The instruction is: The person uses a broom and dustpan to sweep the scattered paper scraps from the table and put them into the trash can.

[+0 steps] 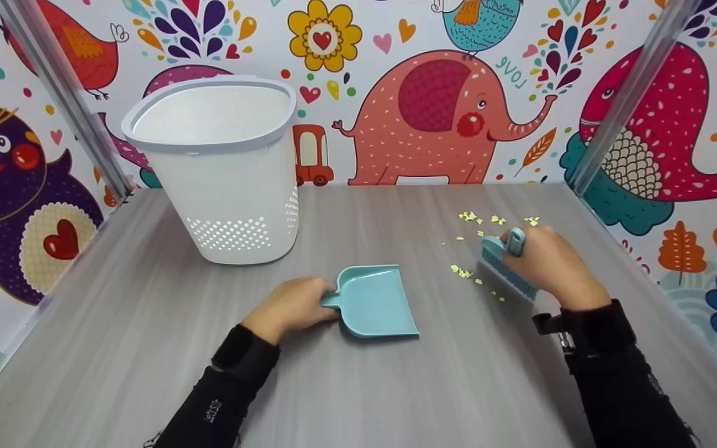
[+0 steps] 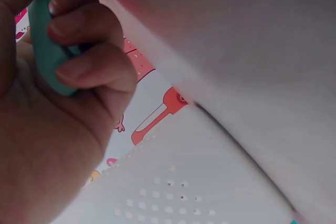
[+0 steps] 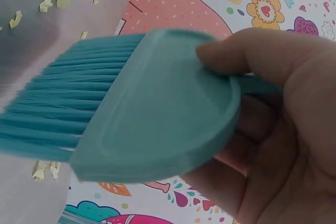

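My left hand (image 1: pixel 293 305) grips the handle of a light teal dustpan (image 1: pixel 376 302), its open edge facing right over the table. In the left wrist view, curled fingers (image 2: pixel 92 30) wrap round that handle. On the right, my right hand (image 1: pixel 548 264) holds a teal hand brush (image 1: pixel 508 267) by its handle, bristles low toward the table. The right wrist view shows the thumb pressing on the brush head (image 3: pixel 157 108) and the blue-teal bristles (image 3: pixel 79 93) spread out. Small yellow paper scraps (image 1: pixel 461 271) lie scattered to the left of the brush and beyond it.
A tall white bin (image 1: pixel 228 193) with a grey rim and small holes stands at the back left. The grey wood-grain table (image 1: pixel 358 392) meets white panels (image 1: pixel 259 31) printed with cartoon animals at the back and sides. Metal posts (image 1: pixel 635 93) rise at the back corners.
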`<state>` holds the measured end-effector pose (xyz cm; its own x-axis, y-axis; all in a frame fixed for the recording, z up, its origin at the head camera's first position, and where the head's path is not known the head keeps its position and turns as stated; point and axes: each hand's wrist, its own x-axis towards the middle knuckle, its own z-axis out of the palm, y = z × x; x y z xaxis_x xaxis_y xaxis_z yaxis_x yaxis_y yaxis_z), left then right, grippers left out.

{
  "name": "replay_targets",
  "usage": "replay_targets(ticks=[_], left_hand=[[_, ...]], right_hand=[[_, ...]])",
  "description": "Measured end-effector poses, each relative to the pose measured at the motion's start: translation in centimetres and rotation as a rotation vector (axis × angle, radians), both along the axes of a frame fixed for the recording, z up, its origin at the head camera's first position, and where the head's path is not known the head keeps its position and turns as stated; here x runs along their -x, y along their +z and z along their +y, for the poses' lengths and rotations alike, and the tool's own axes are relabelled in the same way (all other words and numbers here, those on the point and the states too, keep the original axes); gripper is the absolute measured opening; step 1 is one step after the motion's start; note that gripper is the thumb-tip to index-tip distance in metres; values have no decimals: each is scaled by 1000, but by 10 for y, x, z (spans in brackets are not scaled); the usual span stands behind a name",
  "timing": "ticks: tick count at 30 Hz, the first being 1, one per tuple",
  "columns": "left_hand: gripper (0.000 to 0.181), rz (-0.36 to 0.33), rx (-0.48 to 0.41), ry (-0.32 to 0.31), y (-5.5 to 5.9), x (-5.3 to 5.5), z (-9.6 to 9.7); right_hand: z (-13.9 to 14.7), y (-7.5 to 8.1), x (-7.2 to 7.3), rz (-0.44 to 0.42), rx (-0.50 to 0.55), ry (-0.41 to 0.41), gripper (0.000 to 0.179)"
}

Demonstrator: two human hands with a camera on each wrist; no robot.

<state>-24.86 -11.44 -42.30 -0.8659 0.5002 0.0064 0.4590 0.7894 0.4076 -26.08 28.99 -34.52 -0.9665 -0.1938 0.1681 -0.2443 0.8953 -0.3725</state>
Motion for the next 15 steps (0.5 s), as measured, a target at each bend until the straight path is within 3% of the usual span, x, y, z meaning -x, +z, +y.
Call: replay_targets(ticks=[5, 8, 15], left_hand=[[36, 0, -2, 0, 0, 0, 0], [35, 3, -12, -4, -1, 0, 0], [38, 0, -9, -1, 0, -1, 0]], right_hand=[[4, 2, -1, -1, 0, -110, 19], [7, 2, -2, 23, -15, -138, 29], [2, -2, -3, 5, -17, -176, 31]])
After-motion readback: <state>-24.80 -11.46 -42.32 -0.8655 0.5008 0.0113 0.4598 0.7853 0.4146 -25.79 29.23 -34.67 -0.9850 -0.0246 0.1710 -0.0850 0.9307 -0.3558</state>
